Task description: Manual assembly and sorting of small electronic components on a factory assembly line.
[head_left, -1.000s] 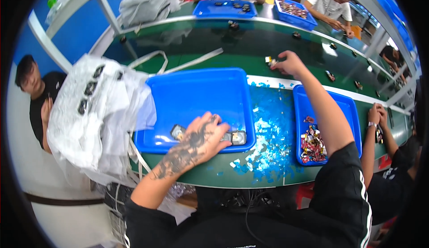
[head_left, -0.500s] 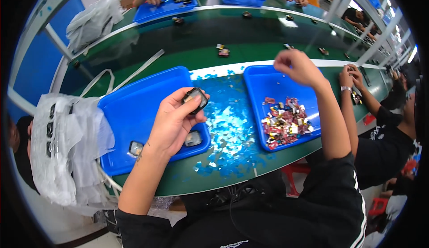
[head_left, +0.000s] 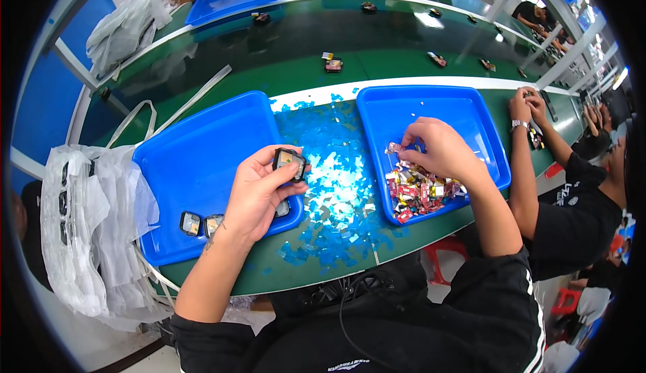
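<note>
My left hand (head_left: 250, 195) holds a small black-framed square casing (head_left: 288, 164) between thumb and fingers, above the right edge of the left blue tray (head_left: 208, 127). A few similar casings (head_left: 190, 223) lie in that tray, one partly hidden behind my left wrist. My right hand (head_left: 441, 150) is low over the right blue tray (head_left: 464, 104), fingers bent. Its thumb and fingertips close on a small red part (head_left: 394, 148) at the far left of a heap of small red, white and gold parts (head_left: 420, 191). My fingers partly cover that part.
Blue film scraps (head_left: 333, 191) litter the green table between the trays. Beyond a white rail runs a dark green belt (head_left: 269, 57) carrying several small assemblies (head_left: 333, 63). Plastic sheets (head_left: 94, 232) hang at the left. A co-worker's hands (head_left: 528, 107) are at the right.
My right hand has come down from above the far edge of the right tray to the parts heap. The casing in my left hand has tilted more upright. The view has shifted slightly.
</note>
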`<state>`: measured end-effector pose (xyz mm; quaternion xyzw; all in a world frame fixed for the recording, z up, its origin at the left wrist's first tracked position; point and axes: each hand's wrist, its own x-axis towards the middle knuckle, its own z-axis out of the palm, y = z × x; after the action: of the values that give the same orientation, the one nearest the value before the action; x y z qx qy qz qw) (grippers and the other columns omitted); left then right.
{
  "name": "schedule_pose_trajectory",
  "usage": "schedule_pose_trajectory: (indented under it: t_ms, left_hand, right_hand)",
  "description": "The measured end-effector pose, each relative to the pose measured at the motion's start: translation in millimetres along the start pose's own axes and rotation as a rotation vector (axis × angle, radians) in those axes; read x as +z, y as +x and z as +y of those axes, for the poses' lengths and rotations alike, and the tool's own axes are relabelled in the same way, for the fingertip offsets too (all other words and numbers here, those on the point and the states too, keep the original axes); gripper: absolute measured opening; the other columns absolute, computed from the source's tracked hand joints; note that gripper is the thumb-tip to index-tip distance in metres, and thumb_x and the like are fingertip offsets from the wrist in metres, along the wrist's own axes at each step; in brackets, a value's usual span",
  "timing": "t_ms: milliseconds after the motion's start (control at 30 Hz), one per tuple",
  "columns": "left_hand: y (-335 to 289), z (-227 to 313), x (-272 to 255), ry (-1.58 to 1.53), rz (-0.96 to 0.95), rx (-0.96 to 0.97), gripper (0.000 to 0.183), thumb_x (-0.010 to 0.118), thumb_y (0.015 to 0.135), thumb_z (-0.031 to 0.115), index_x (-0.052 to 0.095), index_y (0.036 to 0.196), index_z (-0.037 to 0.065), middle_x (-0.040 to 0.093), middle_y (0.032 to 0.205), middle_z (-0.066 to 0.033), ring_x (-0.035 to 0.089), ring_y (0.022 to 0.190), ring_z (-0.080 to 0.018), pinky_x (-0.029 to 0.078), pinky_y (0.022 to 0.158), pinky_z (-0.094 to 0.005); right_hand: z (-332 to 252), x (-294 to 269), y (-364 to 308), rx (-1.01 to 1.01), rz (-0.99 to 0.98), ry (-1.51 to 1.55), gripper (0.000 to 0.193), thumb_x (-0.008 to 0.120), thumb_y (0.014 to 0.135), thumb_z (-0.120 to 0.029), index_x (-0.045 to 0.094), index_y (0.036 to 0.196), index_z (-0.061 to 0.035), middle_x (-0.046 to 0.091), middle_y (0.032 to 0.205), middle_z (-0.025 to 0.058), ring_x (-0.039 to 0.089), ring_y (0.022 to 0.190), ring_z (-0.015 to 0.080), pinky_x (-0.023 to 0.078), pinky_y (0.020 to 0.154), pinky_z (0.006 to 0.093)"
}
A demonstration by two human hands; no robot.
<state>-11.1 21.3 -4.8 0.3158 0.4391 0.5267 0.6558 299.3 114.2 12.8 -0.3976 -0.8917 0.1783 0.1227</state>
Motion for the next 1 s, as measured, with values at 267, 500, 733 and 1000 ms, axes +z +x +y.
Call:
schedule_pose_trajectory:
  t_ms: [267, 500, 733, 1000]
  left_hand:
    - [-3.4, 0.4, -0.7, -0.034, -0.035, 0.046, 0.023, 0.054, 0.097, 0.008, 0.056, 0.119, 0.002, 0.063, 0.102, -0.0126, 0.064, 0.08, -0.0153, 0.054, 0.062, -0.0245]
    - [-6.4, 1.1, 2.1, 0.291, -0.044, 0.143, 0.026, 0.055, 0.096, 0.009, 0.057, 0.121, 0.005, 0.061, 0.106, -0.0071, 0.054, 0.073, -0.0063, 0.044, 0.058, -0.0183]
    - [-6.0, -2.3, 3.6, 0.337, -0.052, 0.186, 0.025, 0.055, 0.094, 0.009, 0.059, 0.119, 0.004, 0.062, 0.106, -0.0046, 0.054, 0.072, -0.0053, 0.041, 0.057, -0.0176]
    - [-5.1, -6.3, 3.2, 0.399, -0.07, 0.282, 0.023, 0.057, 0.094, 0.01, 0.061, 0.115, 0.002, 0.062, 0.104, -0.0043, 0.054, 0.072, -0.0049, 0.041, 0.057, -0.0178]
  right_hand:
    - [-8.2, 1.4, -7.7, 0.27, 0.165, 0.025, 0.009, 0.065, 0.083, -0.007, 0.062, 0.087, -0.0002, 0.063, 0.08, 0.0139, 0.061, 0.079, 0.0312, 0.048, 0.072, 0.0402]
    - [2.3, 0.1, -16.6, 0.289, 0.369, 0.133, 0.01, 0.069, 0.085, -0.009, 0.063, 0.089, -0.0012, 0.063, 0.074, 0.0076, 0.06, 0.07, 0.0166, 0.048, 0.065, 0.0303]
    - [4.4, 8.5, -8.5, 0.25, 0.255, 0.192, 0.009, 0.069, 0.083, -0.006, 0.066, 0.089, -0.0013, 0.063, 0.074, 0.0062, 0.059, 0.069, 0.0149, 0.048, 0.066, 0.0292]
    - [1.3, 7.2, -4.0, 0.283, 0.146, 0.241, 0.026, 0.069, 0.081, -0.002, 0.063, 0.106, -0.0009, 0.063, 0.074, 0.0027, 0.054, 0.065, 0.0083, 0.046, 0.062, 0.0256]
